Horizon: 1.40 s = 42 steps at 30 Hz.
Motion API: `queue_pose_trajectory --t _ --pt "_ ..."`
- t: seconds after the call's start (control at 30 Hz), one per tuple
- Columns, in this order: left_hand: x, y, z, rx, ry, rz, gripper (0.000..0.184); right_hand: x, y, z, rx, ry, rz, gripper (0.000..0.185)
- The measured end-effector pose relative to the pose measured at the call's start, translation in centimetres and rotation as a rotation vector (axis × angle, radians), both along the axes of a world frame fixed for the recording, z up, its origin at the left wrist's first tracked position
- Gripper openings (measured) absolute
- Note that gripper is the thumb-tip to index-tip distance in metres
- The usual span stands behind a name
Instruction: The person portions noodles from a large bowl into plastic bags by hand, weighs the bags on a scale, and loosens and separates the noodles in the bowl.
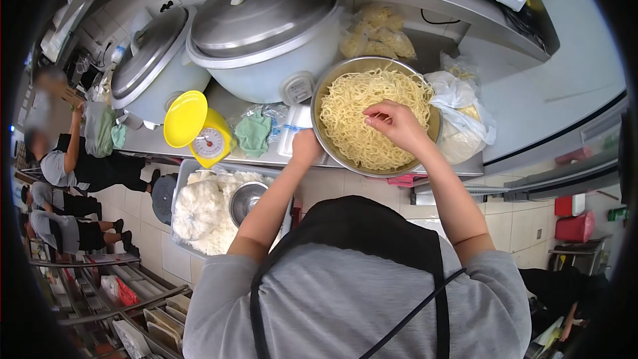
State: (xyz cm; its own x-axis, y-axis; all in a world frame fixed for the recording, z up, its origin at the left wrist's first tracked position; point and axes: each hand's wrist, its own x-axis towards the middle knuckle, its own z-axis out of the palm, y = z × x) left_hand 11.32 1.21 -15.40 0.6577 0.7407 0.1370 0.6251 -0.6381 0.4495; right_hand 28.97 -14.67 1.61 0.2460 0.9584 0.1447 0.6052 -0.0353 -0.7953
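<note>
A wide steel bowl (318, 134) heaped with pale yellow noodles (362, 93) sits on the steel counter. Over the middle of the noodles is my right hand (393, 123), its fingers curled in and thumb close to them. Whether strands are caught between the fingertips I cannot make out. My left hand (306, 147) is at the left side of the bowl, close to the rim and beside a white pack (292, 127). Its fingers are hidden from above, so its grip does not show.
Left along the counter are a green cloth (253, 134), a yellow scale (211, 143) and two large lidded cookers (266, 26). Plastic bags (460, 110) lie right of the bowl. Below stands a tub (177, 189) of white rice. Other people (63, 159) stand at far left.
</note>
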Motion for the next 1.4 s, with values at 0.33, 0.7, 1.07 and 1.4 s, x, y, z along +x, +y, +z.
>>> queue_pose_trajectory --t 0.33,0.7,1.07,1.4 --pt "-9.4 9.3 4.7 -1.030 -0.675 0.339 0.015 -3.9 5.1 0.6 0.064 -0.056 0.187 0.019" --pt "-12.5 11.2 5.5 -1.286 -0.912 0.253 0.020 -12.7 14.1 -6.0 -0.193 -0.979 0.385 0.022" --pt "-13.5 11.6 5.7 -1.073 -0.685 0.240 0.032 -14.6 17.5 -12.3 -0.460 -0.874 0.458 0.031" --pt "-23.7 7.4 18.1 -0.375 -0.719 0.400 0.020 -12.4 18.4 -11.0 -0.588 -0.577 0.495 0.046"
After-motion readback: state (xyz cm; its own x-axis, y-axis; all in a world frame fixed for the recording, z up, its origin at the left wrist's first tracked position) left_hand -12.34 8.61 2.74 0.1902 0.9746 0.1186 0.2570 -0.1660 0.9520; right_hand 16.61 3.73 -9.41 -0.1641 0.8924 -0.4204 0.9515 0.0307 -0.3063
